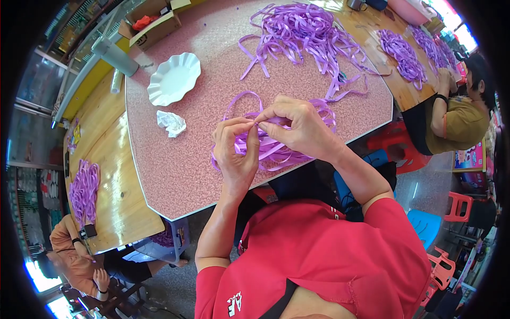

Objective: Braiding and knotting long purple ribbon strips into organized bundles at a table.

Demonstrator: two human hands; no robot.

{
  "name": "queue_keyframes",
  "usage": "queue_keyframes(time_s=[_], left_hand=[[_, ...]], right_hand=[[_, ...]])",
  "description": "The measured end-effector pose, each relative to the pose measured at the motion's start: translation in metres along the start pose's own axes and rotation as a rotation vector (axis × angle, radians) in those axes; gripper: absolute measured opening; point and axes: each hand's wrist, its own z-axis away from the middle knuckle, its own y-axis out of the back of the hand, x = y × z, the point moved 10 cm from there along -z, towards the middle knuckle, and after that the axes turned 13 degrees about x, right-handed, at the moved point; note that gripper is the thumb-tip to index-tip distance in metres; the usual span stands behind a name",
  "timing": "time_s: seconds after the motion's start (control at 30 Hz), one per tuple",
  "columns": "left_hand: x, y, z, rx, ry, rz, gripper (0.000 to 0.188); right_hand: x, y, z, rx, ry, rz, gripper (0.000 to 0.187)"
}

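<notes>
My left hand (pixel 235 148) and my right hand (pixel 298 127) meet at the fingertips over the near part of the pink speckled table (pixel 212 95). Thumb and forefinger of each are pinched on a purple ribbon (pixel 247 93), of which a loop rises behind the left fingers. Beneath both hands lies a loose heap of purple ribbons (pixel 284 158), partly hidden by them. The exact spot between the fingertips is too small to make out. Farther back, a larger tangled pile of purple ribbons (pixel 303 32) spreads over the table, with strands trailing toward the right.
Left of my hands are a crumpled white tissue (pixel 171 123), a white scalloped plate (pixel 175 78), a grey tumbler (pixel 114 56) and a cardboard box (pixel 154 24). Co-workers sit at the lower left (pixel 77 255) and right (pixel 462 106), near more ribbon bundles (pixel 85 191). Stools (pixel 425 226) stand behind.
</notes>
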Motion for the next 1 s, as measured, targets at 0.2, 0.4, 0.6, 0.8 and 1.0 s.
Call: queue_keyframes(time_s=[0.2,0.4,0.6,0.8,1.0], left_hand=[[0.0,-0.001,-0.001,-0.012,0.012,0.03,0.023],[0.016,-0.006,-0.011,-0.094,-0.047,0.027,0.034],[0.055,-0.025,-0.01,-0.35,-0.626,-0.345,0.031],[0.049,-0.026,-0.003,-0.6,-0.509,-0.235,0.019],[0.015,-0.011,0.001,-0.634,-0.122,0.039,0.014]], right_hand=[[0.009,0.001,0.001,-0.033,-0.095,-0.082,0.013],[0.019,0.009,0.004,-0.06,-0.099,-0.121,0.012],[0.009,0.015,0.003,-0.113,0.005,-0.022,0.012],[-0.003,0.013,0.01,-0.163,0.144,-0.111,0.013],[0.002,0.009,0.021,-0.114,0.148,-0.209,0.006]])
